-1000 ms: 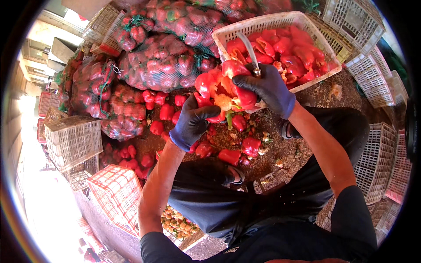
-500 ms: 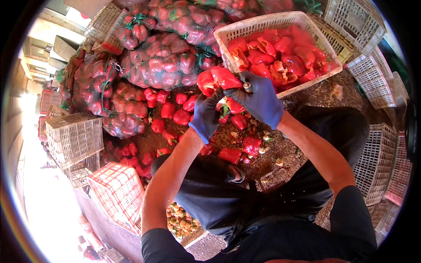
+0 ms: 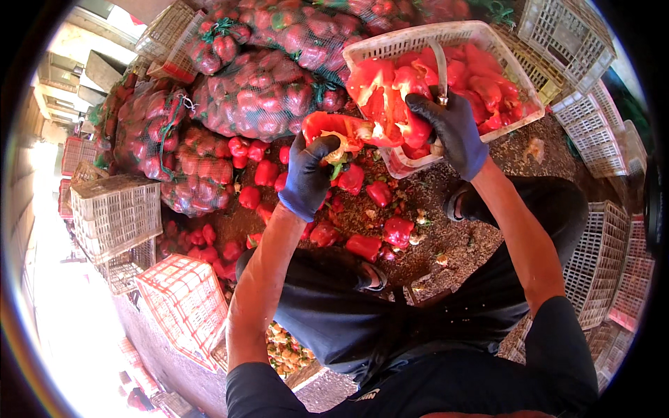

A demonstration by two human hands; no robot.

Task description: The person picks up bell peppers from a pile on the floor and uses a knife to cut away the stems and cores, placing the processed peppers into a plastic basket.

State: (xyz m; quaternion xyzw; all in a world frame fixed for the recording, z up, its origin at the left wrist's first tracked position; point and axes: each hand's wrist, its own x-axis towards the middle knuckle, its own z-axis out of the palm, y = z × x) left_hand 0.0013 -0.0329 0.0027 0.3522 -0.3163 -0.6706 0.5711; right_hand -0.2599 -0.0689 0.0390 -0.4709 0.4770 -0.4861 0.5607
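In front of me, a cut-open red bell pepper [image 3: 385, 111] stretches between my hands, its pale inside showing. My left hand [image 3: 309, 174], in a dark glove with a blue cuff, is closed on its left part, by the pale seed core and green stem [image 3: 339, 167]. Gloved the same way, my right hand [image 3: 456, 132] grips a knife [image 3: 440, 66] with a curved blade pointing up, while its fingers touch the pepper's right side. Part of the knife's handle is hidden by the palm. Just beyond stands a pale plastic crate [image 3: 411, 40] of cut red pepper pieces [image 3: 488, 87].
Whole red peppers [image 3: 363, 246] and scraps lie on the ground between my legs. Full mesh sacks [image 3: 254, 97] of peppers are piled at the far left. Crates stand left [image 3: 117, 219] and right [image 3: 592, 261]. A container of pepper cores [image 3: 286, 352] sits beside my left leg.
The pepper has been opened out and pulled wide between my hands. My right hand has moved right and towards the crate, with the blade now upright; my left hand has shifted slightly left.
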